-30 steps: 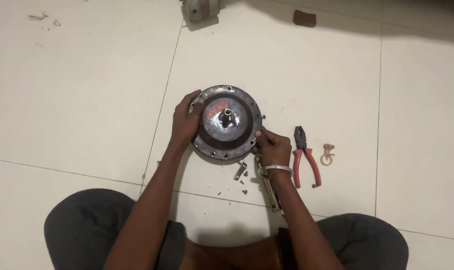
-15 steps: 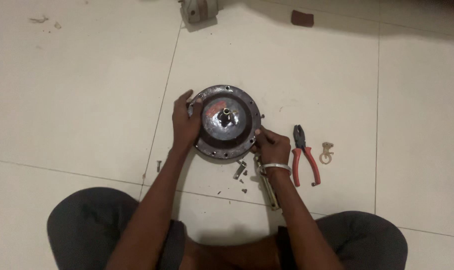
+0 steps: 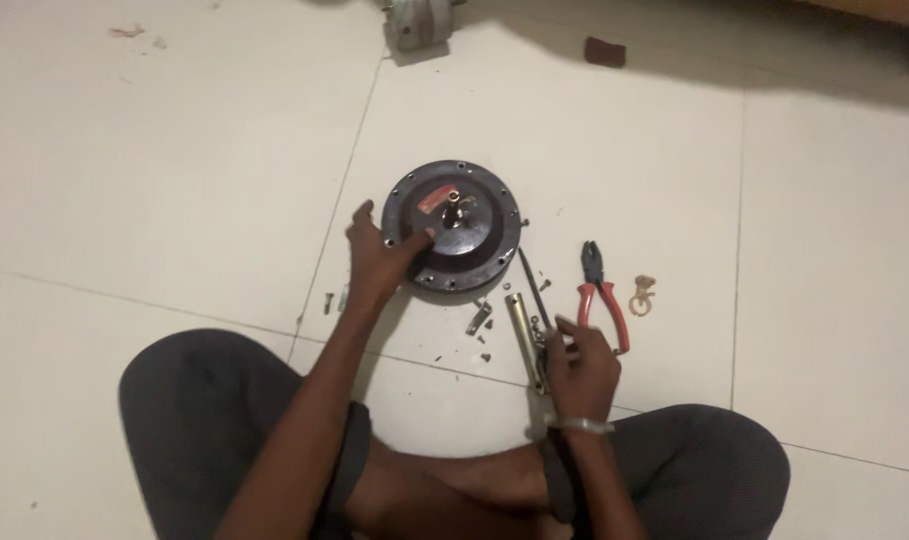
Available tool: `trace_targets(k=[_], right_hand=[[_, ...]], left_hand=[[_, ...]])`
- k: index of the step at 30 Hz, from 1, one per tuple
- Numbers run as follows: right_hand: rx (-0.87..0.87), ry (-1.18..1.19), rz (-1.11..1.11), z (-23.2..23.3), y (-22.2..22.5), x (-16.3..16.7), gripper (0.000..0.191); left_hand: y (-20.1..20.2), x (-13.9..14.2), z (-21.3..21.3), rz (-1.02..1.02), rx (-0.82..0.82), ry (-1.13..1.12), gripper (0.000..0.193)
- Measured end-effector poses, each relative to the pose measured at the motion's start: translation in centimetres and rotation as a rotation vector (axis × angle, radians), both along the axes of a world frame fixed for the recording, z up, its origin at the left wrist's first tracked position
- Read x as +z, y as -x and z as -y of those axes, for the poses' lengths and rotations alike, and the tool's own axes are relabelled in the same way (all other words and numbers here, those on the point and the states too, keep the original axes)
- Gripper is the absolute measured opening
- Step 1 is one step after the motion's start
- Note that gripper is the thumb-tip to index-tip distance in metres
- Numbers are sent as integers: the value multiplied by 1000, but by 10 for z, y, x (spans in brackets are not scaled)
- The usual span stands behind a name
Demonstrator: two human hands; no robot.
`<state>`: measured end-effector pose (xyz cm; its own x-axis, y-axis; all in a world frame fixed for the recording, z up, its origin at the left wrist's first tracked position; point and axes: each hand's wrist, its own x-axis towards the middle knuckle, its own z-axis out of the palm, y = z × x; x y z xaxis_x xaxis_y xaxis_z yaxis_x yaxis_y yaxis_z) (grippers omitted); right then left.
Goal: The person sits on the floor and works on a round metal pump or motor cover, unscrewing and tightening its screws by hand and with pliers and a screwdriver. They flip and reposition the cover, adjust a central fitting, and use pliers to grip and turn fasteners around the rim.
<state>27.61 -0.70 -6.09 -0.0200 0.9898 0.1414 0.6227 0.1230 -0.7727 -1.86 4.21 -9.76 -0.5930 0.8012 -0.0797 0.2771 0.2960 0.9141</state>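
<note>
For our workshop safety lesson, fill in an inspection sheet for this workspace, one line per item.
Surface: pale tiled floor.
Job's things: round dark motor housing with central shaft; brass rod.
Clutter: loose screws, red-handled pliers, small ring fitting.
Grippers: left hand rests on the housing; right hand at the rod's end, grasp unclear.
Cables: nothing seen.
Surroundings: grey metal part and dark block at far edge.
</note>
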Motion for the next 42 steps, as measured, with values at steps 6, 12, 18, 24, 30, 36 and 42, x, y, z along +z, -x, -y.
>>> trace_targets(k=[6, 12, 18, 24, 30, 36, 42], right_hand=[[30, -106, 198, 33, 1, -7, 26], [65, -43, 225, 25, 2, -26, 26], [80, -88, 238, 25, -1, -35, 22], [97, -95, 198, 22, 4, -21, 25], [279, -248, 111, -47, 54, 0, 75], [573, -3, -37, -137, 115, 1, 151], [327, 42, 73, -101, 133, 25, 146]], left_hand=[[-10, -16, 29, 576, -81, -17, 32], [-17, -11, 37, 744, 59, -24, 34], [-48, -14, 42, 857, -56, 51, 24], [-61, 9, 49, 878, -5, 334, 32], [-29, 18, 38, 643, 32, -71, 26], [-9, 7, 23, 887, 297, -13, 36], [-15, 19, 29, 577, 307, 24, 49]])
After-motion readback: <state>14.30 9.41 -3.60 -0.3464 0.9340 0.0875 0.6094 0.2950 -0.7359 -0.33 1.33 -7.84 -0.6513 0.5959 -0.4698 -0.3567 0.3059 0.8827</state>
